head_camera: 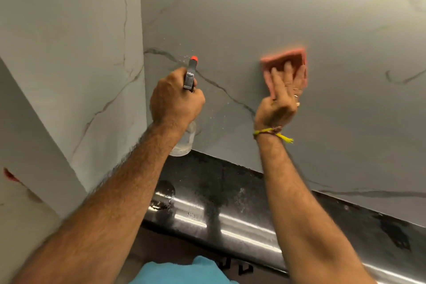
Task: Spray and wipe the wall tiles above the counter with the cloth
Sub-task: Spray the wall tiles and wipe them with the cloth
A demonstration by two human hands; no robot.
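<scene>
My left hand [176, 99] grips a clear spray bottle [184, 142] with a grey trigger head and an orange nozzle [194, 58], aimed at the marble-look wall tiles [242, 18]. Fine droplets speckle the tile just beyond the nozzle. My right hand [280, 97] presses a folded pink cloth [285, 59] flat against the tiles, to the right of the bottle, fingers spread over it. The cloth's edges are blurred.
A black glossy counter [230, 191] runs below the tiles, with wet patches and bright reflections along its front edge. A tiled side wall [69, 53] meets the back wall in a corner at the left. A blue garment [182, 272] shows at the bottom.
</scene>
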